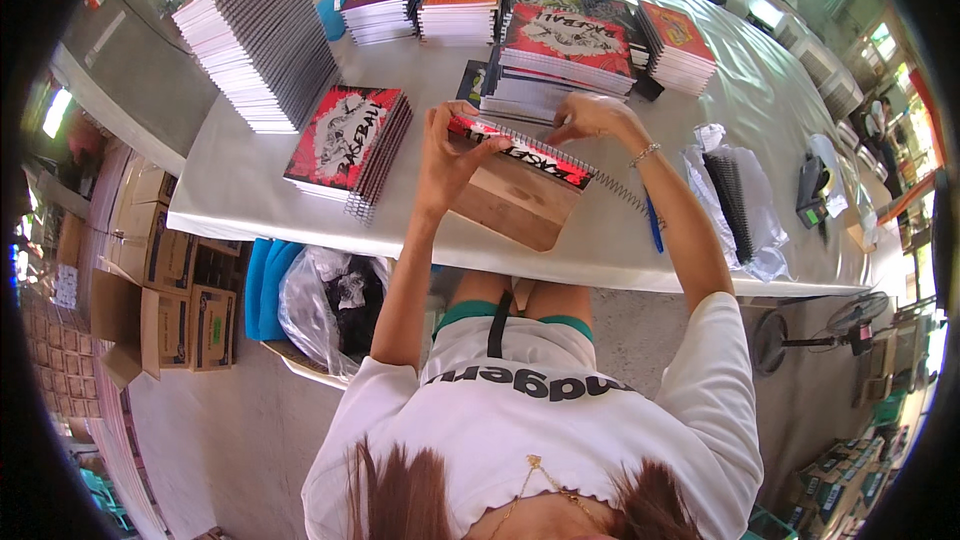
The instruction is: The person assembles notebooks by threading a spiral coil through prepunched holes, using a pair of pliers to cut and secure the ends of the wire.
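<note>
A red notebook (520, 152) with black lettering stands on edge against a bare wooden block (520, 202) near the table's front edge. My left hand (450, 155) grips its left end, thumb on the near face and fingers behind. Along its top edge runs a metal spiral coil (622, 190), whose loose tail sticks out past the right end. My right hand (592, 118) is at the coil's middle from the far side, fingertips pinched on it; the exact contact is partly hidden. Beside the coil's tail lies a blue pen-like tool (655, 225).
Left of my hands sits a stack of red notebooks (345, 140), with a tall spiral-bound stack (255, 40) behind. More piles, including an orange one (459, 2), line the back. Dark coils (730, 205) lie on plastic at right, near a tape dispenser (815, 190). A fan (835, 330) stands below.
</note>
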Tool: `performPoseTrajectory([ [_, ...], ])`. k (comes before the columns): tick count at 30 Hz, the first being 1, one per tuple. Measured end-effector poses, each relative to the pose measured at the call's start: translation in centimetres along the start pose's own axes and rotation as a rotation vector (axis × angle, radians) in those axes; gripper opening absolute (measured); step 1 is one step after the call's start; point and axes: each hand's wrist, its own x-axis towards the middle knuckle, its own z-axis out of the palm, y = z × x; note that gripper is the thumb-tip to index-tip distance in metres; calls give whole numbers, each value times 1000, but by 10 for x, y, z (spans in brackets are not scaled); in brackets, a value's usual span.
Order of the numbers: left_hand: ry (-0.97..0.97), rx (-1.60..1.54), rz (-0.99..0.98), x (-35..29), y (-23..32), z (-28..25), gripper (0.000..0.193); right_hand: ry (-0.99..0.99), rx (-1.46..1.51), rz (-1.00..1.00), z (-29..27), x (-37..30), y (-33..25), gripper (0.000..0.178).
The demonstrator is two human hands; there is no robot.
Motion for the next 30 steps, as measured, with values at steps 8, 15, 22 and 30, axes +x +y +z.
performPoseTrajectory([
  [8,-54,-156,-38,2,-14,7,47,-56,258,-122,5,27,22,65],
  [15,-97,-360,-185,2,-20,1,48,-53,510,-217,1,18,0,61],
  [22,-27,-495,-212,-2,-12,-2,52,-37,1092,-495,-5,5,-4,57],
  [30,-42,-641,-261,1,-15,-2,51,7,740,-156,10,38,27,59],
])
